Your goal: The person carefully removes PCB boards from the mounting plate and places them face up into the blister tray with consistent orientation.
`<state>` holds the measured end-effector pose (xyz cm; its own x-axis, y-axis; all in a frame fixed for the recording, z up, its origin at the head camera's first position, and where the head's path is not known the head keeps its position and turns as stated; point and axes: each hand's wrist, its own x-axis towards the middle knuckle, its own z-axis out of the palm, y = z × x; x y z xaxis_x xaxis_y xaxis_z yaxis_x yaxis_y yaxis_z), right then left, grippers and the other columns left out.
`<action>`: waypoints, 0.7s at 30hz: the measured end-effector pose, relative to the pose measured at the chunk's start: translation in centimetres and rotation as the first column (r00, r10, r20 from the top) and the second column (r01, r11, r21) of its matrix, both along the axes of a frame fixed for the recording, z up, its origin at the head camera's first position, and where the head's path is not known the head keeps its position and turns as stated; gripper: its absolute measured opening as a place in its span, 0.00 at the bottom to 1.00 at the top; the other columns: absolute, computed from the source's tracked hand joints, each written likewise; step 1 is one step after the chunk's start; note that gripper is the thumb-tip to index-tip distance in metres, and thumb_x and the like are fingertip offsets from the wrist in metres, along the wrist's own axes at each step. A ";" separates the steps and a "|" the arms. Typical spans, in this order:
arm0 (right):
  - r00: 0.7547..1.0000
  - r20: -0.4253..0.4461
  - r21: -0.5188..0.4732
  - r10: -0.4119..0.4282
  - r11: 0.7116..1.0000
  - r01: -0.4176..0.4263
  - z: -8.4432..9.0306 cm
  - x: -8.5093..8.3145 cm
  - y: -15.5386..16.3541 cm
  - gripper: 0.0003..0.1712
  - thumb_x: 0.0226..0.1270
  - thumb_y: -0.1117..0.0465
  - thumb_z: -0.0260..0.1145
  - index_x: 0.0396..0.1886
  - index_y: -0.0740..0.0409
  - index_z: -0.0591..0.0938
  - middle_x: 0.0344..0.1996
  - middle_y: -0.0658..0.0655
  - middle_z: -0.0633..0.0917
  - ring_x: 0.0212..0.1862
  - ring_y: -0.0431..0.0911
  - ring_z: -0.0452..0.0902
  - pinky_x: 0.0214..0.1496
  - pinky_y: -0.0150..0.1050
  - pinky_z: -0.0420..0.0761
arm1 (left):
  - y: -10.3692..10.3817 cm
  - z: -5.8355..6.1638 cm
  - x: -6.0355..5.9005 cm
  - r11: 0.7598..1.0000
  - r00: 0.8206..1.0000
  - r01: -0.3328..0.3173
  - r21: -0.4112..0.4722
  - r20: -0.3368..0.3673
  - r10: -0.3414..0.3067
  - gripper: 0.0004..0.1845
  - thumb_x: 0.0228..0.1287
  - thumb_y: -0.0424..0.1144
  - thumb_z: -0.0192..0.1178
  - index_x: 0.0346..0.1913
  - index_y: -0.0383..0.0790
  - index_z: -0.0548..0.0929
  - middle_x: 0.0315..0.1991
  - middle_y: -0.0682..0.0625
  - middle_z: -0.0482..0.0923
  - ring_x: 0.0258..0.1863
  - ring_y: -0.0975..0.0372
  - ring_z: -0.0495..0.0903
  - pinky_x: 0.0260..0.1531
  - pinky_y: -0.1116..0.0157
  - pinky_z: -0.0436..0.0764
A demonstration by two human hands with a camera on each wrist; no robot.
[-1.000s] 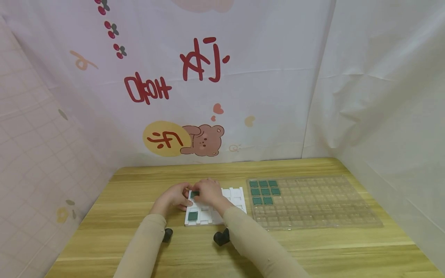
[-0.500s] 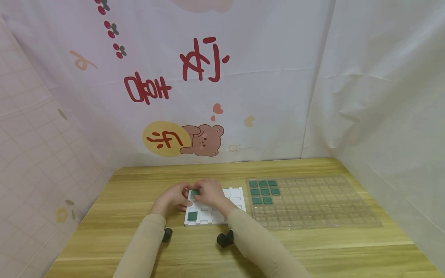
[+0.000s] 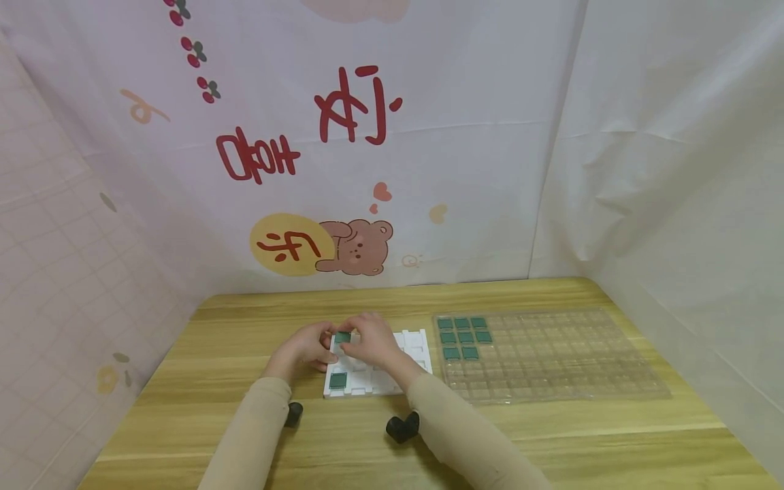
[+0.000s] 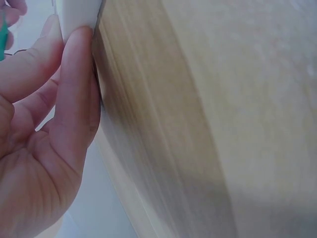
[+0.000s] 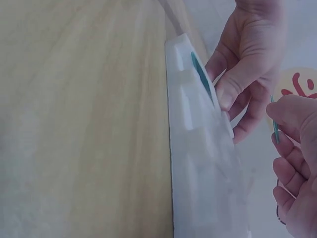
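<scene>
A white foam tray (image 3: 392,378) with square pockets lies on the wooden table (image 3: 245,320). My left hand (image 3: 326,344) grips its far-left corner, thumb on the rim (image 5: 224,94). My right hand (image 3: 350,338) pinches a thin green square chip (image 3: 342,337) just above the tray's far-left pocket; in the right wrist view the chip (image 5: 274,121) shows edge-on between my fingertips (image 5: 290,116). Another green chip (image 3: 337,380) sits in the near-left pocket. In the left wrist view, my left fingers (image 4: 77,74) press against the tray's white edge (image 4: 77,15).
A clear plastic grid tray (image 3: 569,361) lies to the right of the foam tray, with several green chips (image 3: 463,337) in its far-left cells. Printed cloth walls close in the back and sides. Black wrist cameras (image 3: 401,427) hang under both forearms.
My right hand has lifted the green chip slightly off the far-left pocket, and my right forearm has swung a little to the right. The left hand stays on the tray.
</scene>
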<state>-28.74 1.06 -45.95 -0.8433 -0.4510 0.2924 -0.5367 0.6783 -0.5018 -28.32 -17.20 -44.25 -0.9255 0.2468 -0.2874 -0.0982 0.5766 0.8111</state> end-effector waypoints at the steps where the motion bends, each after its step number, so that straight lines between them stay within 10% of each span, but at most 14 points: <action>1: 1.000 -0.008 -0.004 0.002 1.000 -0.002 0.0 0.1 0.0 0.14 0.61 0.53 0.72 0.47 0.48 0.86 0.43 0.45 0.83 0.54 0.47 0.74 0.59 0.45 0.73 | 0.0 0.0 0.0 1.000 1.000 0.004 0.001 -0.001 -0.004 0.26 0.52 0.18 0.69 0.55 0.30 0.74 0.37 0.39 0.71 0.29 0.56 0.75 0.27 0.61 0.86; 21: 0.998 -0.039 -0.141 0.041 0.989 -0.046 1.2 1.7 1.5 0.14 0.61 0.56 0.73 0.46 0.50 0.86 0.42 0.47 0.83 0.49 0.45 0.73 0.51 0.40 0.76 | -0.1 -0.2 -0.1 1.000 1.000 0.013 -0.008 -0.014 -0.013 0.28 0.51 0.18 0.69 0.56 0.30 0.74 0.36 0.40 0.70 0.29 0.57 0.75 0.27 0.61 0.86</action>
